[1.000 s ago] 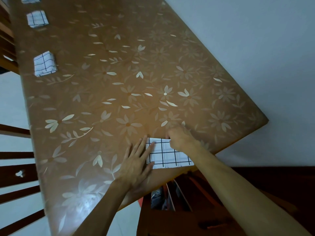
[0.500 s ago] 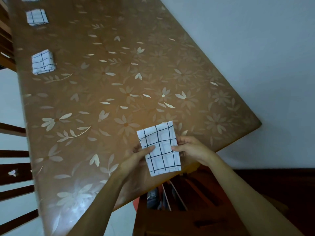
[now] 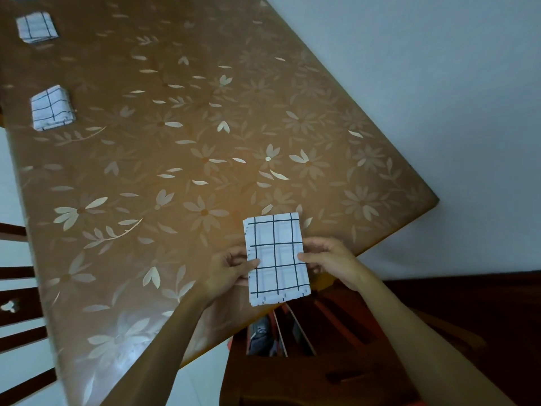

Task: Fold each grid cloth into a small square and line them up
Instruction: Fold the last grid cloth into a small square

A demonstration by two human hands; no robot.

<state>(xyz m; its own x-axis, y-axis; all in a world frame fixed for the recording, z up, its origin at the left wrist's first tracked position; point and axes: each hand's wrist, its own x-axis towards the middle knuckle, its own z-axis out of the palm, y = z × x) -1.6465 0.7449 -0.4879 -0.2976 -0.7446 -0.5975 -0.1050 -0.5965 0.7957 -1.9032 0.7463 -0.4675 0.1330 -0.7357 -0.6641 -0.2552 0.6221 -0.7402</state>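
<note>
Head view is showing a white woven cloth with a black grid pattern (image 3: 276, 257), folded into a flat, layered rectangle, being held over the near edge of the glossy brown table printed with pale flowers and leaves (image 3: 175, 171). The left hand (image 3: 231, 271) is pinching the cloth's left long edge and the right hand (image 3: 330, 260) is pinching its right long edge, each thumb lying on the top face. Two smaller folded grid squares, a nearer one (image 3: 52, 108) and a farther one (image 3: 36, 27), are lying well apart along the table's far left side, near dark wooden chair slats (image 3: 17, 276).
</note>
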